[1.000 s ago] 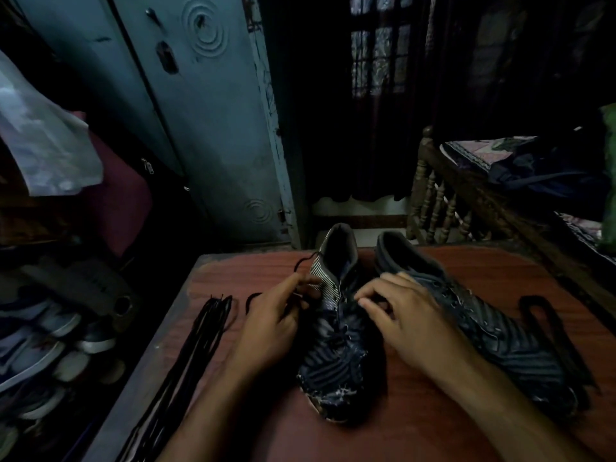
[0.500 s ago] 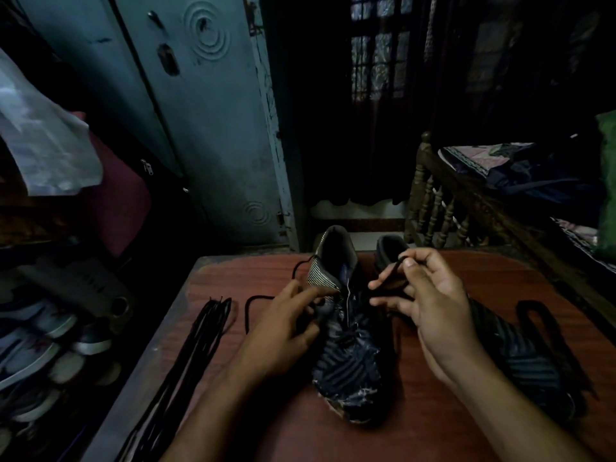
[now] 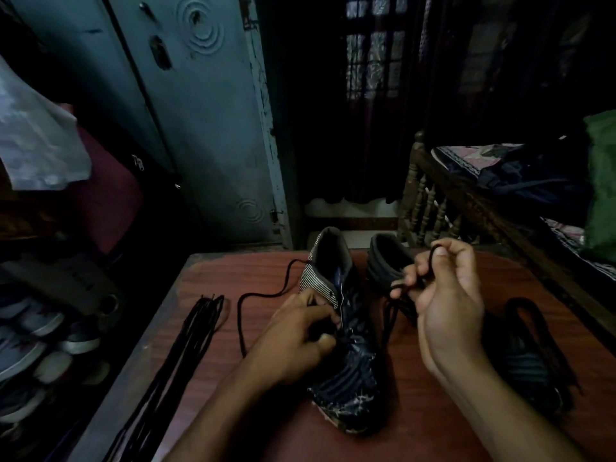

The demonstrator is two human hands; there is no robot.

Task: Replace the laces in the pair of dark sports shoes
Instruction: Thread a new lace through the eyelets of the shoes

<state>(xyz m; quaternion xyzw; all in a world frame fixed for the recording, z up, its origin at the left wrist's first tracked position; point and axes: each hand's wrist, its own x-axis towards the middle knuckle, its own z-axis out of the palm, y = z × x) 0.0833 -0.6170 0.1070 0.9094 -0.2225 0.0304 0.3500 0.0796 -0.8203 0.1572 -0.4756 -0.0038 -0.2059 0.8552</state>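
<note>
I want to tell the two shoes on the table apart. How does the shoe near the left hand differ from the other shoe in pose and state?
The left shoe is being worked on: the left hand holds its lace area, and the right hand pulls a black lace up from it. The right shoe lies untouched and mostly hidden behind the right arm. The left shoe shows a pale striped collar; the right shoe's collar looks plain dark. Both are dark sports shoes on the wooden table.

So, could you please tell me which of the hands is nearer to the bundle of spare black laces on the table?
Left. The left hand rests on the near shoe, just right of the bundle of laces; the right hand is raised beyond that shoe.
</note>
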